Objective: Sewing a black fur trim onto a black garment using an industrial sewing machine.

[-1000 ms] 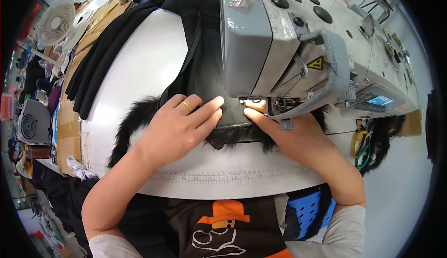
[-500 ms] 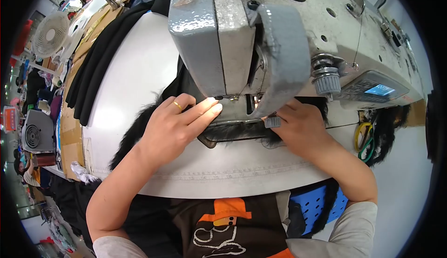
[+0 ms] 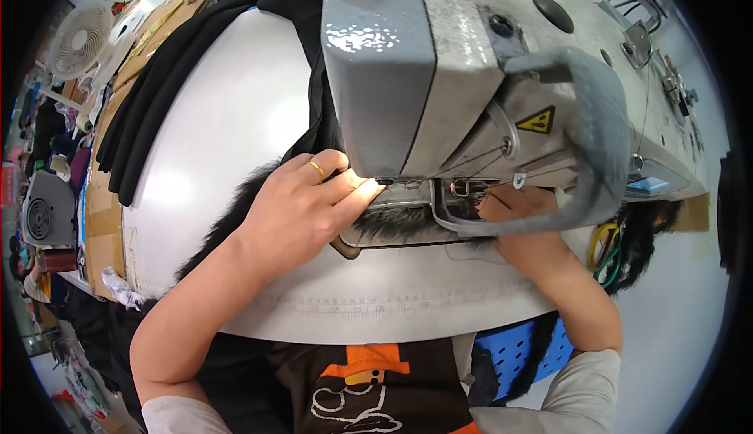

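Compared with the picture of half a second ago, the grey sewing machine (image 3: 471, 81) fills even more of the upper frame, and its head now covers most of the right hand (image 3: 522, 226), while the left hand (image 3: 302, 207) has stayed in nearly the same place at the centre. There are two hands, one machine, one gold ring (image 3: 315, 169) and one piece of black fur trim (image 3: 235, 207) under work. The left hand lies flat on the fur, its fingers (image 3: 357, 192) stretched out together and pressing the trim down just beside the needle area — they are not closed around anything. Of the right hand only the back and the wrist show below the machine head; whether its fingers are bent or grip the fur, I cannot tell. The fur trim is shaggy and soft, running from the centre left of the frame under the machine, and it comes out again at the right (image 3: 643, 238). The desk (image 3: 235, 112) is white, smooth and a little glossy, with a printed ruler along its near edge. The machine is hard metal with rounded corners — one yellow triangular warning sticker (image 3: 538, 121) sits on its face. In the upper left, a stack of folded black cloth (image 3: 157, 105) lies at the edge of the desk, and one white fan (image 3: 78, 38) stands further out.
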